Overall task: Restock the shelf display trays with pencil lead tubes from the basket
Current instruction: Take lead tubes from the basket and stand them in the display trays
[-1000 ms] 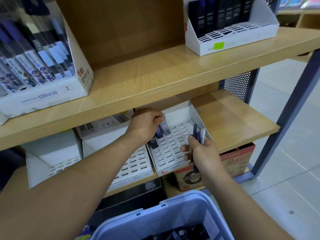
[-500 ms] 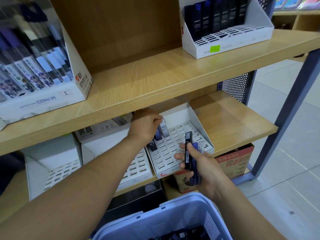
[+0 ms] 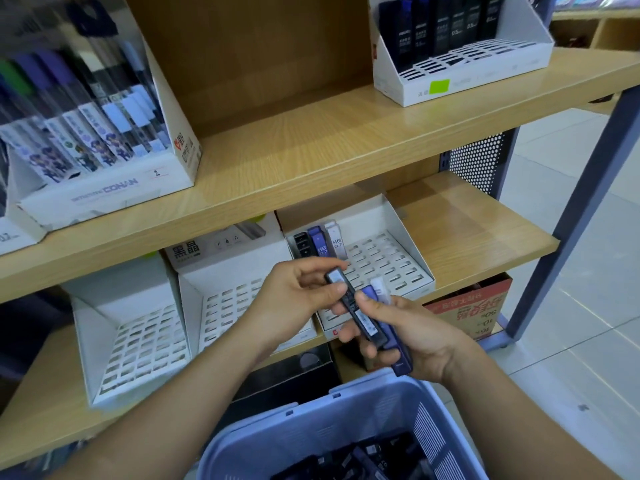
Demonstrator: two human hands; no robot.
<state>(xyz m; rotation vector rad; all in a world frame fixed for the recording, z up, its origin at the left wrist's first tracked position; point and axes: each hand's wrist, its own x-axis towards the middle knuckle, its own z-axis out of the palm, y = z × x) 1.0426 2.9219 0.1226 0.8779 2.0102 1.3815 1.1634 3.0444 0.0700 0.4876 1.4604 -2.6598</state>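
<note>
The left hand (image 3: pixel 298 296) and the right hand (image 3: pixel 415 337) meet in front of the lower shelf (image 3: pixel 467 230), just above the basket (image 3: pixel 311 407). The right hand is curled round a small bunch of tubes: a black tube (image 3: pixel 367 325) on top, a blue tube (image 3: pixel 398 355) under it, and a white tube (image 3: pixel 379 285) showing only at its tip. Its thumb presses across the black one. The left hand pinches the upper end of that same black tube between thumb and forefinger, its other fingers folded below.

Behind the hands, the tray (image 3: pixel 391 220) on the lower shelf has three standing tubes (image 3: pixel 320 242) in its back left corner, black, blue and white, side by side. The rest of its slots show bare white. Two more slotted trays, a middle tray (image 3: pixel 225 299) and a left tray (image 3: pixel 114 306), sit to its left on the same shelf.

Dark loose tubes (image 3: pixel 374 455) lie in the bottom of the basket. On the upper shelf (image 3: pixel 311 150), a top tray (image 3: pixel 467 84) holds a row of dark tubes along its back.
</note>
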